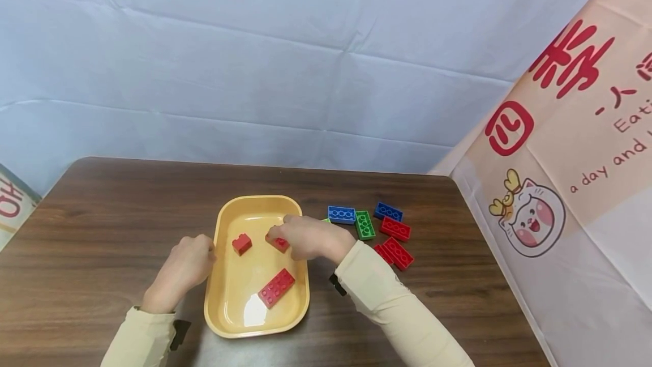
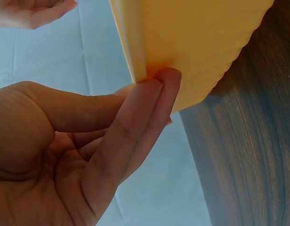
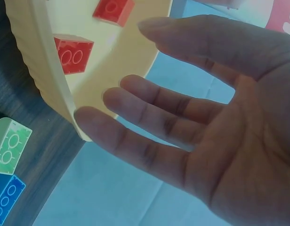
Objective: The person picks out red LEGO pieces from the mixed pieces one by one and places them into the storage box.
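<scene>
My left hand (image 1: 187, 265) pinches the left rim of a yellow tray (image 1: 211, 293) between thumb and fingers; the left wrist view shows the fingertips (image 2: 135, 101) against the tray wall (image 2: 197, 42). Over the tray's right side is my right hand (image 1: 308, 237), its fingers spread with nothing between them in the right wrist view. Just under it lies a red brick (image 1: 279, 244), partly covered by the hand in the head view. A small red brick (image 1: 241, 244) sits further left in the tray, and a longer red brick (image 1: 277, 287) lies nearer the front.
Right of the tray, several loose bricks lie on the brown table (image 1: 127, 214): a blue brick (image 1: 341, 214), a green brick (image 1: 364, 225), another blue brick (image 1: 388, 211) and red bricks (image 1: 395, 229). My right arm partly hides some. A pale cloth (image 1: 229, 72) hangs behind the table.
</scene>
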`<action>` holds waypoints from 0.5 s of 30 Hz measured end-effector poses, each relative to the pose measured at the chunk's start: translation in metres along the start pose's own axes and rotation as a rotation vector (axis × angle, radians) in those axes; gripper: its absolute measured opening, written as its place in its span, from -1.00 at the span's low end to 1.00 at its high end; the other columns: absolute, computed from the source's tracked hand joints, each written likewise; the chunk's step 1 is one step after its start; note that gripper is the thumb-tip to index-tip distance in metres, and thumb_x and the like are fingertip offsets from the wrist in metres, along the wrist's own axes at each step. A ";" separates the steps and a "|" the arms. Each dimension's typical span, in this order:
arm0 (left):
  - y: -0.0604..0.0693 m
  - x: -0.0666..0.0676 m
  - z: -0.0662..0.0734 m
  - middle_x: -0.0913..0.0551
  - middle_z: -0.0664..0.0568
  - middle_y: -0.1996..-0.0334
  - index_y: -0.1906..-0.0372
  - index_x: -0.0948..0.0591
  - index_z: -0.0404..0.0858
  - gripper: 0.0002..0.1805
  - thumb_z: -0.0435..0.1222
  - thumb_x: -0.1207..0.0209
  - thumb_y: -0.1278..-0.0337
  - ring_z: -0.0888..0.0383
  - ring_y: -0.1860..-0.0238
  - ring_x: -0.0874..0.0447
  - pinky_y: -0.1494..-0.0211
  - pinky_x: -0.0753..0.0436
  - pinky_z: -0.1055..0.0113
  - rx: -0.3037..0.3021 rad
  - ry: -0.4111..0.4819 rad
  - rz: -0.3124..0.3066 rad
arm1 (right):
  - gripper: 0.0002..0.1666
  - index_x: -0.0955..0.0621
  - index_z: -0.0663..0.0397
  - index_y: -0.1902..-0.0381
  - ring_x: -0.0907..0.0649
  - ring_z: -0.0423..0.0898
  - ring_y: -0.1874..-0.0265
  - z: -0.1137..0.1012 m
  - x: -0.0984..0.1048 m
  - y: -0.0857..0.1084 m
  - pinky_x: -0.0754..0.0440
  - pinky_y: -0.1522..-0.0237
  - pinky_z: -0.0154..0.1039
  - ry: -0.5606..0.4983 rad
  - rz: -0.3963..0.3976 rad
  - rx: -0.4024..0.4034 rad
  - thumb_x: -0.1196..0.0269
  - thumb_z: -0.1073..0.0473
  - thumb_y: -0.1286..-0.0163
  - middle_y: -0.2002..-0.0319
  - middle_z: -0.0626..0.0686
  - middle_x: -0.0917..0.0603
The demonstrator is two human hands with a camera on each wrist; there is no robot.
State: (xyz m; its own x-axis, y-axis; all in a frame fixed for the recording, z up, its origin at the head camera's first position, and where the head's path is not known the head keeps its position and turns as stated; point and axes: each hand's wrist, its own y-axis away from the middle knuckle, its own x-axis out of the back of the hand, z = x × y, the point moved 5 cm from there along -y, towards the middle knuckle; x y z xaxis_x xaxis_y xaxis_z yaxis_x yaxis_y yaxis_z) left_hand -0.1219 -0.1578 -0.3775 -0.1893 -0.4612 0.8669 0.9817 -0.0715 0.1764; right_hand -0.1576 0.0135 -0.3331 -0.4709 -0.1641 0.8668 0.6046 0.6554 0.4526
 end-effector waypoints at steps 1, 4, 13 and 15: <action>0.000 0.000 0.000 -0.30 0.02 0.75 0.72 -0.43 -0.25 -0.77 -0.49 -0.01 0.08 0.08 0.66 -0.31 0.61 -0.28 0.31 -0.002 -0.004 0.002 | -0.42 -0.52 -0.14 -0.08 -0.44 -0.17 0.34 0.001 0.000 0.000 -0.47 0.41 -0.42 0.000 0.000 -0.003 -0.29 0.35 -0.07 0.28 -0.06 -0.46; 0.000 0.000 0.000 -0.30 0.01 0.75 0.72 -0.43 -0.25 -0.77 -0.49 -0.01 0.08 0.08 0.66 -0.31 0.61 -0.28 0.30 -0.005 -0.010 0.003 | -0.41 -0.52 -0.15 -0.08 -0.46 -0.17 0.34 0.002 0.001 0.001 -0.48 0.41 -0.41 -0.015 -0.006 -0.020 -0.31 0.35 -0.06 0.24 -0.03 -0.47; -0.001 -0.001 -0.001 -0.30 0.02 0.74 0.71 -0.44 -0.25 -0.78 -0.48 -0.03 0.06 0.08 0.65 -0.31 0.60 -0.28 0.30 0.000 -0.013 -0.001 | -0.43 -0.53 -0.07 -0.06 -0.48 -0.11 0.31 0.011 0.004 0.004 -0.49 0.41 -0.39 -0.095 -0.020 -0.073 -0.26 0.41 -0.06 0.15 0.03 -0.48; -0.001 -0.001 -0.001 -0.30 0.02 0.74 0.71 -0.44 -0.25 -0.78 -0.49 -0.03 0.06 0.08 0.65 -0.31 0.60 -0.28 0.30 -0.001 -0.013 0.000 | -0.43 -0.52 -0.05 -0.07 -0.47 -0.11 0.28 0.015 0.005 0.005 -0.50 0.40 -0.39 -0.094 -0.017 -0.071 -0.27 0.41 -0.06 0.12 0.04 -0.49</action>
State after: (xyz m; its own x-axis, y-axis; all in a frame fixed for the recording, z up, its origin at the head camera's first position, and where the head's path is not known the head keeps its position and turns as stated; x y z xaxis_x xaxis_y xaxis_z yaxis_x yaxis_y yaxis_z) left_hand -0.1224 -0.1582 -0.3787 -0.1894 -0.4498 0.8728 0.9818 -0.0721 0.1759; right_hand -0.1665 0.0265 -0.3299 -0.5373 -0.1027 0.8371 0.6387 0.5988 0.4833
